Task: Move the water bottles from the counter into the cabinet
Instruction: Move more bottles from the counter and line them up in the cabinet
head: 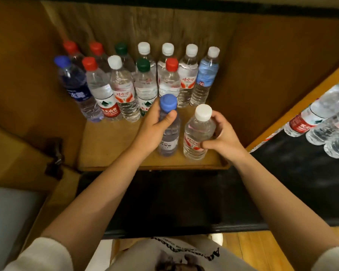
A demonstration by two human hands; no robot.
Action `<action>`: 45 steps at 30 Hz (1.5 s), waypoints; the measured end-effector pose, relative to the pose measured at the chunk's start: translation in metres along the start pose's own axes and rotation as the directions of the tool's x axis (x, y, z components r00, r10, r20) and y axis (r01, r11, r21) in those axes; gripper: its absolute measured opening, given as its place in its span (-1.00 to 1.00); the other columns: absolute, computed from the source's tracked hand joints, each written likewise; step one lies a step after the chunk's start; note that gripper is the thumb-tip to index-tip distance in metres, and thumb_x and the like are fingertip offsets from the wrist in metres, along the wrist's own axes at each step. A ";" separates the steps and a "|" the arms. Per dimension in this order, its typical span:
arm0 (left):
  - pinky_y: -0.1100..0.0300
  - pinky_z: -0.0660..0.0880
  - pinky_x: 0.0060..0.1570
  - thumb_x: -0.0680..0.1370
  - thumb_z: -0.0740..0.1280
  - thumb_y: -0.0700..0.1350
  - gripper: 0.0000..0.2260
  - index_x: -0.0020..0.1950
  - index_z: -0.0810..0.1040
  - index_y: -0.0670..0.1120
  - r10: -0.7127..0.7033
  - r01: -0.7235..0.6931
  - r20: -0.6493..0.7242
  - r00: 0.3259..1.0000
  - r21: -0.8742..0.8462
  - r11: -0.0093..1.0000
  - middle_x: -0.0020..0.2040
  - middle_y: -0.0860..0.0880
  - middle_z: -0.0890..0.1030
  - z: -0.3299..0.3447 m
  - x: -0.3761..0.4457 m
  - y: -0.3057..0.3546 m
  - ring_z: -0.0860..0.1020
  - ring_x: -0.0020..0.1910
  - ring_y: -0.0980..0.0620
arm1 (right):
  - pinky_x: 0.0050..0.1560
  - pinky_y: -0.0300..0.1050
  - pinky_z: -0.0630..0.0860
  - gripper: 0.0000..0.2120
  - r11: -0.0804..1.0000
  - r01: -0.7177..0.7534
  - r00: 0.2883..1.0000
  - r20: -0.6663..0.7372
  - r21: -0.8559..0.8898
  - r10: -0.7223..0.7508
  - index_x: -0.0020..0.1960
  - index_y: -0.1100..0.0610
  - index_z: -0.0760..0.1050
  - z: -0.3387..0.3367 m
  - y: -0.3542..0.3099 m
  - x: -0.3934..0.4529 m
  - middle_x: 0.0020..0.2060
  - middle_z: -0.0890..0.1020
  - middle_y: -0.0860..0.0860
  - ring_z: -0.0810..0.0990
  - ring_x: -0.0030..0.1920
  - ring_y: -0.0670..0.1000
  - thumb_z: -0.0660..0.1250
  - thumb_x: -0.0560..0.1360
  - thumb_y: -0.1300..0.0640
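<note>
My left hand [152, 126] grips a blue-capped water bottle [168, 133] just below its cap. Beside it, my right hand [221, 135] holds a white-capped bottle [197, 132] with a red and white label around its body. Both bottles stand upright near the front of the wooden cabinet shelf [110, 145]. Behind them, several bottles [133, 81] with red, green, white and blue caps stand in two rows against the cabinet's back. More bottles [325, 122] lie on the black counter [294, 165] at the right.
The cabinet's side walls [262, 85] close in the shelf left and right. A hinge [55, 157] sits on the open door at lower left. Free shelf room lies to the left of the held bottles. A black ledge [174, 202] runs below the shelf front.
</note>
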State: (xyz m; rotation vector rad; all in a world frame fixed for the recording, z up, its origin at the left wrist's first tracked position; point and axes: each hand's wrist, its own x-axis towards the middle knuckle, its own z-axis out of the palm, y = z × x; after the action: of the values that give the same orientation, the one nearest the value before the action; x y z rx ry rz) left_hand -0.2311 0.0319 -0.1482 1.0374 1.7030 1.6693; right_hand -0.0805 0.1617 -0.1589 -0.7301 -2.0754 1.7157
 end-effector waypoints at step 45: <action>0.02 0.46 0.02 0.42 0.45 -0.14 -0.60 0.19 0.41 -0.14 0.011 -0.268 0.303 0.953 0.825 0.498 0.14 -0.19 0.54 0.029 0.144 0.039 0.52 0.12 -0.21 | 0.09 0.03 0.45 -0.53 0.590 -0.135 0.983 -0.183 -0.796 -0.022 0.22 0.16 0.32 -0.036 -0.060 0.101 0.17 0.49 0.20 0.49 0.17 0.24 0.41 0.38 0.27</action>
State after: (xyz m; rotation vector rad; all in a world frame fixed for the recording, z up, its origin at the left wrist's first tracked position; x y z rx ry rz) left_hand -0.2823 0.1634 -0.0929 1.7841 2.3454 0.5690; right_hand -0.1508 0.2420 -0.0986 -1.1450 -2.6868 0.5653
